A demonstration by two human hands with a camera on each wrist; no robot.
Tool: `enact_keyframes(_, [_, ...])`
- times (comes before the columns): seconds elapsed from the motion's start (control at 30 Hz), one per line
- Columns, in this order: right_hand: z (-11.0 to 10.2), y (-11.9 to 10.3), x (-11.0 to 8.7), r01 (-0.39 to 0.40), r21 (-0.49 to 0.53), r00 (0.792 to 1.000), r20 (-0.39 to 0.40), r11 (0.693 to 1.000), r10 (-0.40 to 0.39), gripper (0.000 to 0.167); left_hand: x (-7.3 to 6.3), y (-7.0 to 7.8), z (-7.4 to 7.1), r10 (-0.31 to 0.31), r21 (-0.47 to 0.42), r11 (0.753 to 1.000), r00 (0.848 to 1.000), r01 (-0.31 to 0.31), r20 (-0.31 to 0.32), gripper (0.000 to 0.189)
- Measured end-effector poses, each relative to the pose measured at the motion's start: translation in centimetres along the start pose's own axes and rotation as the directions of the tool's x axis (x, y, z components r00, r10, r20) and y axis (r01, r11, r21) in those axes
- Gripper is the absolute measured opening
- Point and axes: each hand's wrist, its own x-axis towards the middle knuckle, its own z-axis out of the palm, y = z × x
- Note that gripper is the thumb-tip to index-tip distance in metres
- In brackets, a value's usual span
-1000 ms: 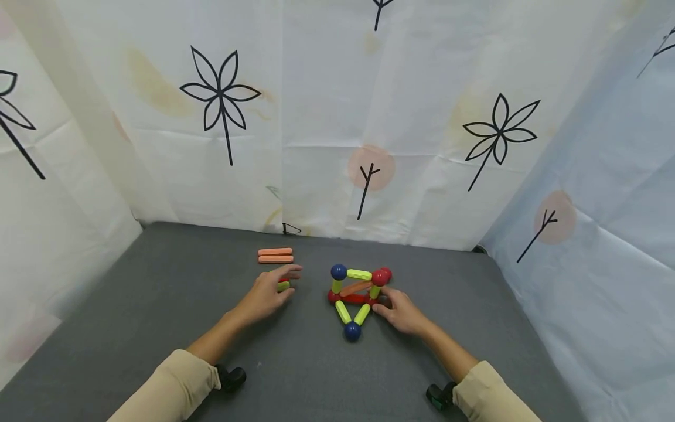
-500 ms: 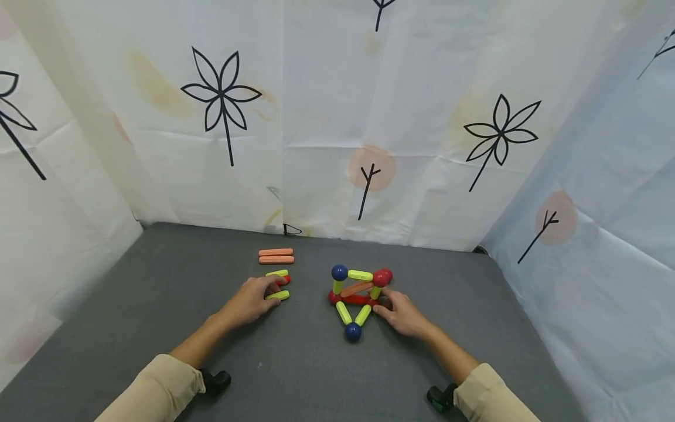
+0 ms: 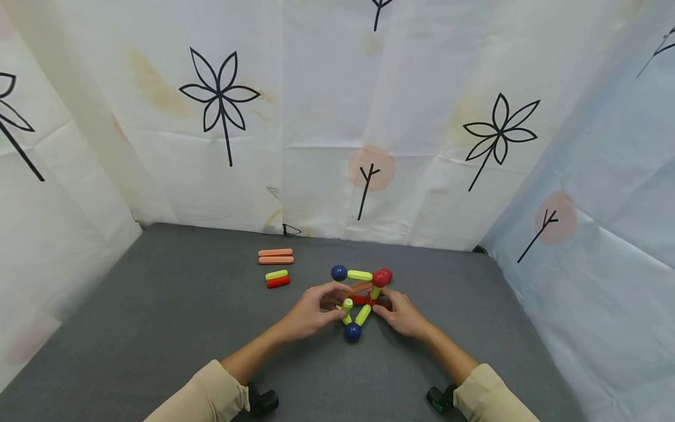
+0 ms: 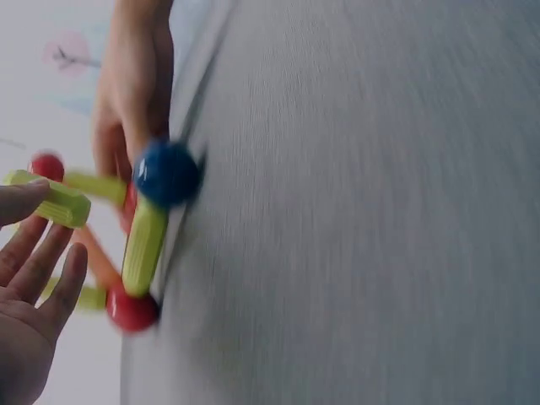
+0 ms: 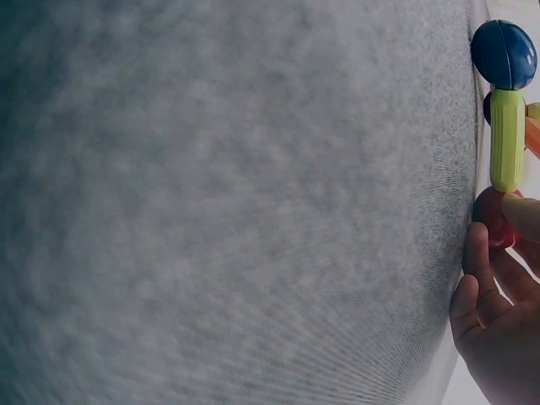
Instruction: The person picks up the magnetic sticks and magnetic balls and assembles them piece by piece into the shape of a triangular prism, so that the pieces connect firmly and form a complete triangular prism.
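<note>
A person's left hand (image 3: 316, 310) pinches a loose yellow-green stick (image 3: 347, 305) between thumb and fingertips, the remaining fingers spread loosely. The stick stands roughly upright with its top end free, a grip that seems chosen to leave both ends bare. It is above the left near part of a ball-and-stick frame (image 3: 360, 275); in the left wrist view its lower end looks apart from the near blue ball (image 4: 167, 174).

The right hand (image 3: 403, 313) is at the right side of the frame, thumb and fingers narrowed around a low red ball (image 5: 494, 219), probably to steady the build while the other hand works. The frame rests on the grey table (image 3: 158, 322), the blue ball nearest the person.

To the left, a short yellow stick (image 3: 276, 275) and a red stick (image 3: 278, 282) lie side by side, with two orange sticks (image 3: 275, 259) paired beyond them. They appear sorted by length, within the left hand's reach.
</note>
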Motion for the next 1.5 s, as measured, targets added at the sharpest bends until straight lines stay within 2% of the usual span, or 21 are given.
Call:
enact_keyframes(0.1, [0.1,0.0,0.0,0.009,0.007,1.000,-0.001,1.000,-0.009,0.033,0.5,0.2,1.3,0.022,-0.029,0.999,0.999,-0.020,0.039,0.040])
enact_keyframes(0.2, [0.1,-0.1,-0.1,0.020,0.016,1.000,-0.004,1.000,-0.020,0.033,0.6,0.0,1.9,0.004,-0.026,1.000,0.998,-0.002,0.062,0.040])
enact_keyframes(0.4, [0.0,0.0,-0.2,0.026,0.024,1.000,-0.007,0.999,-0.026,0.034,0.1,-0.9,1.9,-0.068,0.007,0.998,0.994,0.067,0.083,0.036])
enact_keyframes(0.5, [0.0,0.0,-0.2,0.015,0.020,1.000,-0.003,1.000,-0.015,0.035,-0.1,-1.4,1.5,-0.084,0.025,0.996,0.994,0.082,0.064,0.032])
enact_keyframes(0.57, [0.0,0.0,-0.1,0.005,0.015,1.000,0.001,1.000,-0.005,0.034,-0.2,-2.0,1.0,-0.077,0.034,0.997,0.997,0.076,0.027,0.029])
enact_keyframes(0.67, [0.0,0.0,-0.1,-0.008,0.012,1.000,0.001,1.000,0.008,0.035,-0.2,-2.4,0.1,-0.075,0.075,0.994,0.994,0.081,-0.074,0.025])
enact_keyframes(0.77, [0.0,0.1,-0.2,-0.013,0.014,1.000,0.003,1.000,0.013,0.036,0.2,-3.1,-0.4,-0.075,0.130,0.986,0.979,0.101,-0.189,0.023])
enact_keyframes(0.87, [-0.1,0.2,-0.2,-0.012,0.004,1.000,0.006,1.000,0.012,0.037,0.7,-4.0,-0.7,-0.078,0.159,0.980,0.967,0.119,-0.242,0.031])
enact_keyframes(0.93, [-0.2,0.2,-0.1,-0.004,-0.003,1.000,0.004,1.000,0.004,0.036,1.1,-4.2,-0.8,-0.087,0.159,0.979,0.970,0.124,-0.226,0.040])
enact_keyframes(1.03, [-0.3,0.2,-0.2,0.007,-0.014,1.000,-0.023,1.000,-0.007,0.033,1.8,-4.5,-1.1,-0.092,0.149,0.982,0.983,0.116,-0.158,0.047])
enact_keyframes(1.13, [-0.5,0.2,-0.2,0.006,-0.006,0.993,-0.116,1.000,-0.007,0.031,2.2,-4.8,-1.3,-0.099,0.149,0.982,0.990,0.113,-0.103,0.042])
enact_keyframes(1.2, [-0.7,0.4,-0.2,0.016,-0.002,0.977,-0.214,1.000,-0.016,0.029,2.3,-5.0,-1.4,-0.106,0.154,0.981,0.990,0.118,-0.089,0.036])
enact_keyframes(1.27, [-1.1,0.5,0.1,0.025,-0.007,0.949,-0.314,1.000,-0.026,0.029,2.4,-5.2,-1.4,-0.109,0.168,0.978,0.989,0.124,-0.095,0.035])
enact_keyframes(1.33, [-1.5,0.8,0.6,0.024,-0.028,0.926,-0.377,0.999,-0.033,0.032,2.6,-5.4,-1.5,-0.111,0.168,0.978,0.989,0.127,-0.102,0.036])
enact_keyframes(1.4, [-2.0,1.1,1.2,0.003,-0.070,0.919,-0.394,0.998,-0.031,0.037,2.7,-5.5,-1.6,-0.117,0.167,0.977,0.987,0.134,-0.108,0.038])
enact_keyframes(1.5, [-2.5,1.8,2.1,-0.053,-0.114,0.935,-0.354,0.992,0.009,0.047,2.9,-5.6,-1.6,-0.131,0.165,0.975,0.986,0.147,-0.104,0.041])
